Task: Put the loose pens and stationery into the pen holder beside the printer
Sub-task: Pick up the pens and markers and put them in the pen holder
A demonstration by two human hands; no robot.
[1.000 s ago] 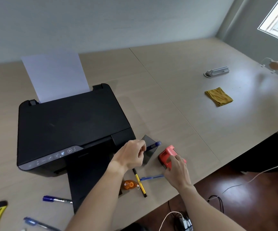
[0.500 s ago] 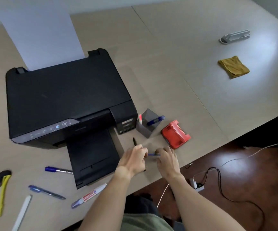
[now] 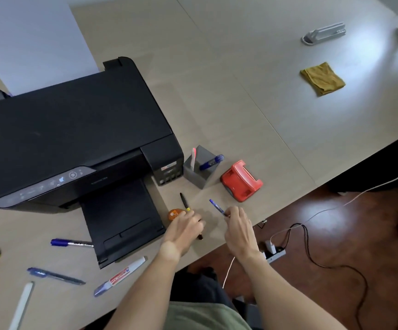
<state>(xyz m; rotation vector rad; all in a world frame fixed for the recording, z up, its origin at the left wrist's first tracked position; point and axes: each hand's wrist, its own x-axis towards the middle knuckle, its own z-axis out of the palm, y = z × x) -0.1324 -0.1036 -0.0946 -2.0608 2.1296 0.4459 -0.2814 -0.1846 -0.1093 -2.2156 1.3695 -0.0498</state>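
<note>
Right hand [image 3: 237, 226] pinching blue pen [image 3: 217, 207], left hand [image 3: 186, 226] seemingly on yellow-black pen [image 3: 184, 202]

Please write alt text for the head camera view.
A person's right hand lifts a blue pen while the left hand grips a black-and-yellow pen on the beige table, near a grey square pen holder beside a black printer.
</note>
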